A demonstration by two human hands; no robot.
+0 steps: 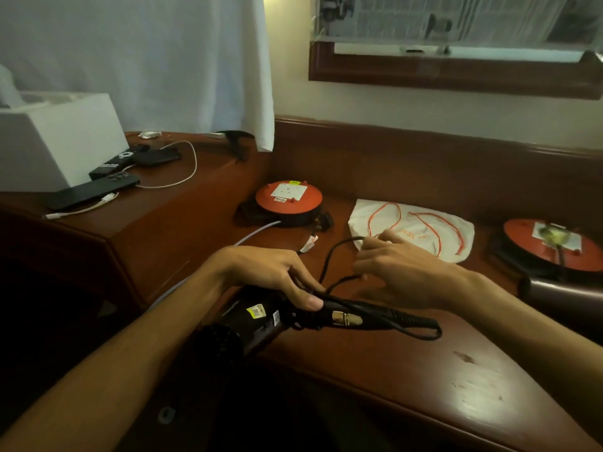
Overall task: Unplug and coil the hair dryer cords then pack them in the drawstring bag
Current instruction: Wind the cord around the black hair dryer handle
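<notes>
the black hair dryer (257, 324) lies low in the middle of the view, at the near edge of the dark wooden worktop (408, 363), its handle pointing right with a gold switch on it. its black cord (329, 256) leaves the handle end, doubles back in a tight bend at the right, and rises in a loop between the two hands. the left hand (274, 275) grips the dryer where barrel meets handle, thumb pressed on the side and fingers curled over cord strands there. the right hand (401, 272) hovers just beyond the handle, fingers curled round the upper part of the cord loop.

behind the right hand a white drawstring bag (421, 230) lies flat on the worktop, its orange string spread loosely over it. left of the bag sits a round orange-topped cord reel (288, 202) with a socket plate on its face and a pale cable running from it toward the near left. a second orange reel (551, 244) sits at the far right with a plug in its socket, and part of a second, brownish dryer (564, 291) shows just in front of it.

on the raised side surface at left lie a dark phone (94, 190) with a white charging cable, a remote (114, 164) and a white box (55, 138). a white curtain (146, 60) hangs behind.
</notes>
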